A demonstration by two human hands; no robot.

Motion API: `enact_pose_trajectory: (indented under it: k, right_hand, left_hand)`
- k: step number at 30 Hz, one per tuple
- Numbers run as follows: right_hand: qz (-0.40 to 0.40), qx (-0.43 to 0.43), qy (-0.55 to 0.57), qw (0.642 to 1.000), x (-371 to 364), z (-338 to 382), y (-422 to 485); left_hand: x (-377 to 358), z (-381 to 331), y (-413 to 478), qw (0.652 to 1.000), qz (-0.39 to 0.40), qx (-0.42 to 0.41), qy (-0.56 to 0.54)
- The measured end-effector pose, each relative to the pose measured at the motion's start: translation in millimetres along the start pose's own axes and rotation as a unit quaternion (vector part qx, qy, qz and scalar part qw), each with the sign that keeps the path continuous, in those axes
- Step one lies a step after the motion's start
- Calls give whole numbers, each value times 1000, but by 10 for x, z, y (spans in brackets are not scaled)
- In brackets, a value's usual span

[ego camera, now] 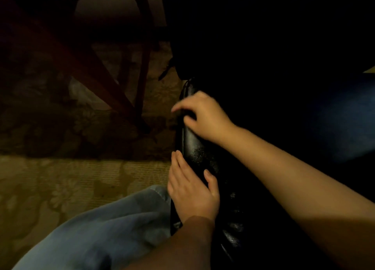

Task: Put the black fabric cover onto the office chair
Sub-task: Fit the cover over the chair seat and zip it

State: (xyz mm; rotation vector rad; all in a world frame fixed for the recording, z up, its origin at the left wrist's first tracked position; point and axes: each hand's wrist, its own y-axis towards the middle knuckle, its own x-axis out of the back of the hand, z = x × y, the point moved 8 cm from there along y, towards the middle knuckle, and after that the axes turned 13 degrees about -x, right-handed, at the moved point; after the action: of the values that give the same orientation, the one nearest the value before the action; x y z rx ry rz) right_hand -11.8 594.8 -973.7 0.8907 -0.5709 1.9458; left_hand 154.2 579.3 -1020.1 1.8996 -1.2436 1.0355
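Both hands rest on the glossy, scuffed black office chair [195, 142] at centre: left hand [191, 192] flat, fingers straight; right hand [204, 115] fingers curled, grip unclear.

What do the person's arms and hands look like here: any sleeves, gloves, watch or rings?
The left forearm and right forearm are bare, no sleeve in view. The left hand and right hand wear no gloves; no watch, bracelet or ring shows, though the light is dim. A light blue denim trouser leg shows at lower left.
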Motion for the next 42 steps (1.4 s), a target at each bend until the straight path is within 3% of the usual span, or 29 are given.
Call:
enact_pose_trajectory:
  k: [3, 10, 13, 16, 19, 26, 31, 33, 36, 39, 42]
  right_hand:
    - [48, 45, 3, 998, -114, 115, -475]
    - [26, 60, -4, 998, 143, -107, -388]
    - [-81, -41, -21, 996, 445, -503, -22]
    - [-202, -208, -10, 957, 807, -1061, 156]
    - [-235, -276, 3, 932, 846, -1196, 156]
    - [-104, -54, -22, 993, 263, -268, -538]
    - [-4, 5, -4, 1000, 106, -71, -955]
    - [-5, 9, -32, 999, 136, -127, -797]
    - [-93, -69, -63, 991, 325, -333, -320]
    - [-186, -231, -52, 953, 556, -647, 147]
    - [-229, -306, -5, 924, 554, -696, 409]
  left_hand:
    - [-45, 24, -6, 1000, 19, 7, 6]
    - [-23, 10, -4, 1000, 8, -6, 8]
    - [-14, 16, 9, 1000, 5, -7, 4]
    - [-20, 13, 10, 1000, 10, -11, 3]
    - [-29, 13, 11, 1000, 14, -12, 3]
    - [-38, 27, 14, 1000, 17, -3, -1]
    - [-62, 41, 3, 1000, 19, -6, 3]
    - [-48, 40, 2, 1000, 12, -4, 1]
    - [-27, 20, 3, 1000, 6, -8, 3]
    - [-22, 11, 5, 1000, 3, -10, 6]
    - [-26, 11, 12, 1000, 3, -8, 8]
